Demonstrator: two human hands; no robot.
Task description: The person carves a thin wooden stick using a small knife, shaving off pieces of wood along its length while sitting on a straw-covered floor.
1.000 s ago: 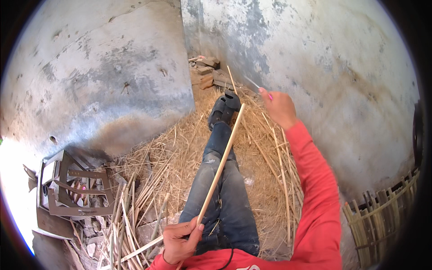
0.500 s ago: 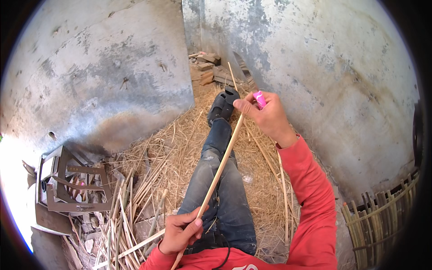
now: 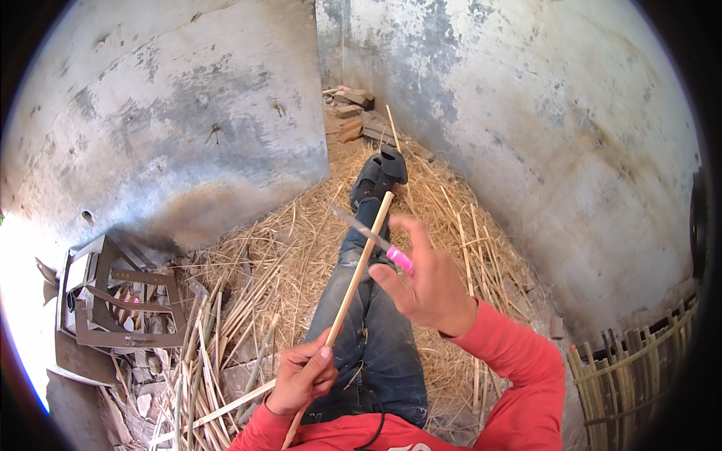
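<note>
My left hand (image 3: 303, 373) is closed around the lower part of a long, pale bamboo strip (image 3: 353, 284). The strip slants up and away over my legs, its far end just short of my shoe. In my right hand (image 3: 432, 282) is a small knife (image 3: 399, 259) with a pink handle. Its grey blade crosses the strip near the far end; whether the two touch I cannot tell. The thumb and forefinger of that hand are spread apart, while the other fingers are partly hidden around the handle.
My outstretched legs (image 3: 368, 331) and dark shoe (image 3: 380, 177) lie over straw-like shavings (image 3: 293, 240). Loose strips (image 3: 207, 361) are heaped at left, beside a broken brown frame (image 3: 177, 308). Bricks (image 3: 350, 105) sit in the far corner between worn walls (image 3: 526, 113). A slatted bamboo panel (image 3: 639, 376) stands at right.
My right hand has come back toward me from the strip's far end, and its thumb and forefinger have parted. The knife blade now shows. My left hand has hardly moved.
</note>
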